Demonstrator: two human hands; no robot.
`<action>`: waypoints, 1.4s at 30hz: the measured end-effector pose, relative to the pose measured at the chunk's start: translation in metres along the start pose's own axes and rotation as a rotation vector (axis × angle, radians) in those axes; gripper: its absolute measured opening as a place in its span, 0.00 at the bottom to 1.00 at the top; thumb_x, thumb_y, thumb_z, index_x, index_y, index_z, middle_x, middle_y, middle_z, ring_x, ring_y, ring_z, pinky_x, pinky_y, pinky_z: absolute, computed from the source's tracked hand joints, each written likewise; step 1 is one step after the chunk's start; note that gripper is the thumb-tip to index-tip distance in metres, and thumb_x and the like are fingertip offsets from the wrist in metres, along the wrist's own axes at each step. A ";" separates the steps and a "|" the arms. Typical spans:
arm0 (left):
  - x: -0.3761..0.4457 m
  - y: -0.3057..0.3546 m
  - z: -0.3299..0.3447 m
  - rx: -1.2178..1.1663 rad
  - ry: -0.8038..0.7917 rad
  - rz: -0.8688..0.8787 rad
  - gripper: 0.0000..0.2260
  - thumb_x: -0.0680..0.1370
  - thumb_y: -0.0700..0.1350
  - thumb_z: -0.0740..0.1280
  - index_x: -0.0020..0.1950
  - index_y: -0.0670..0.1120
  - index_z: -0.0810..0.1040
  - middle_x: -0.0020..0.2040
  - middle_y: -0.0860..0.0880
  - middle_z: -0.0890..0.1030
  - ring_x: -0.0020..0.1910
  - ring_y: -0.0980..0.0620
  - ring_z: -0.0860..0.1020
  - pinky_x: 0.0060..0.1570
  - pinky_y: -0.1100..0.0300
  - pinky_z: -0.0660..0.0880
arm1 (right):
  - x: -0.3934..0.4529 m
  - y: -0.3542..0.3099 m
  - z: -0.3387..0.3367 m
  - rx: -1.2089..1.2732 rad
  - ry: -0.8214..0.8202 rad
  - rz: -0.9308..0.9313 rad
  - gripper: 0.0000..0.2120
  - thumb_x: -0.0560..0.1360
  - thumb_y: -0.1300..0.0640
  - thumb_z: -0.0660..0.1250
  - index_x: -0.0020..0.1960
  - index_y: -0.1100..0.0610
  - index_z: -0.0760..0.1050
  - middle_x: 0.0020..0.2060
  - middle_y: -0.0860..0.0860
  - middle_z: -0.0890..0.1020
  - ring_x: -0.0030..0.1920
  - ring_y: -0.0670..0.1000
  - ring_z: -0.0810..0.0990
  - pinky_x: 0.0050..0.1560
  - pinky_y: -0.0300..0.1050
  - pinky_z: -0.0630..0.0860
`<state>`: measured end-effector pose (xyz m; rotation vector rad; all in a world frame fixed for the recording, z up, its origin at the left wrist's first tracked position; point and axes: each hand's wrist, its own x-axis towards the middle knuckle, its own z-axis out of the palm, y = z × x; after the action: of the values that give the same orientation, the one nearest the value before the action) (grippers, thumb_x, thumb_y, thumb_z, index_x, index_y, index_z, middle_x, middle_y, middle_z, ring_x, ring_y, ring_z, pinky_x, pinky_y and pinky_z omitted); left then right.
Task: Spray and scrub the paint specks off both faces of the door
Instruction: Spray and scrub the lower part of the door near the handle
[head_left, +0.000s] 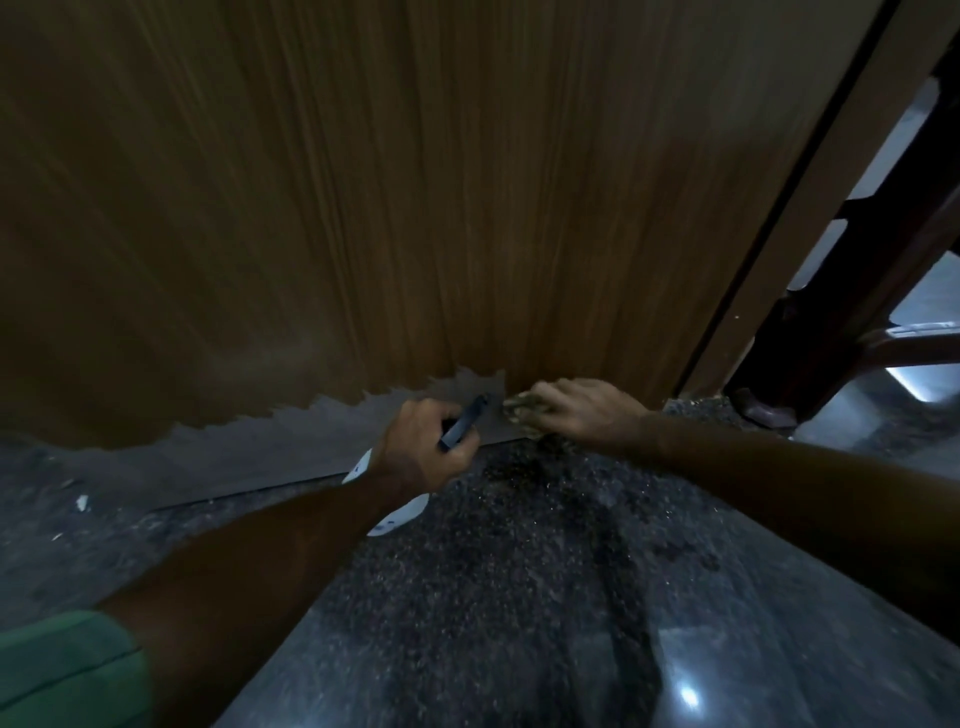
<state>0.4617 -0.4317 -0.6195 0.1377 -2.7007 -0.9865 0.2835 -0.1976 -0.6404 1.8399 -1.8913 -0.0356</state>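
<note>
A brown wooden door (395, 197) fills the upper view, with a jagged grey strip (291, 441) along its bottom. My left hand (423, 449) grips a spray bottle (400, 512); its dark nozzle (465, 421) points at the door's lower edge and its white body shows below my wrist. My right hand (576, 410) presses a blurred, yellowish scrub pad (517, 410) against the foot of the door, just right of the nozzle.
Dark speckled stone floor (519, 571) lies below the door, with white flecks (82, 501) at the left. The door frame (810, 208) runs up the right side. Beyond it stands dark wooden furniture (857, 312) on a glossy floor.
</note>
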 end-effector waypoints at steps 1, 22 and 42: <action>-0.004 -0.003 -0.002 0.011 -0.017 -0.024 0.17 0.73 0.54 0.65 0.29 0.47 0.66 0.23 0.50 0.69 0.22 0.54 0.66 0.28 0.56 0.61 | -0.001 -0.002 0.001 0.012 -0.054 0.000 0.18 0.81 0.61 0.58 0.71 0.54 0.70 0.57 0.59 0.78 0.43 0.57 0.80 0.38 0.53 0.81; -0.025 -0.025 -0.044 -0.071 0.059 -0.084 0.16 0.74 0.49 0.66 0.29 0.47 0.68 0.25 0.50 0.72 0.23 0.56 0.68 0.27 0.56 0.62 | 0.084 -0.048 0.012 -0.138 0.110 -0.053 0.13 0.80 0.60 0.64 0.64 0.56 0.77 0.61 0.57 0.77 0.51 0.55 0.79 0.47 0.51 0.70; -0.032 -0.033 -0.064 -0.087 0.156 -0.087 0.21 0.78 0.40 0.70 0.28 0.51 0.66 0.24 0.55 0.68 0.23 0.57 0.66 0.26 0.61 0.59 | 0.092 -0.062 0.022 -0.226 -0.106 -0.199 0.24 0.77 0.54 0.71 0.71 0.54 0.71 0.63 0.56 0.74 0.54 0.56 0.76 0.51 0.52 0.67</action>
<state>0.5097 -0.4909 -0.5999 0.3041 -2.5242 -1.0694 0.3361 -0.2970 -0.6515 1.8919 -1.6858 -0.4050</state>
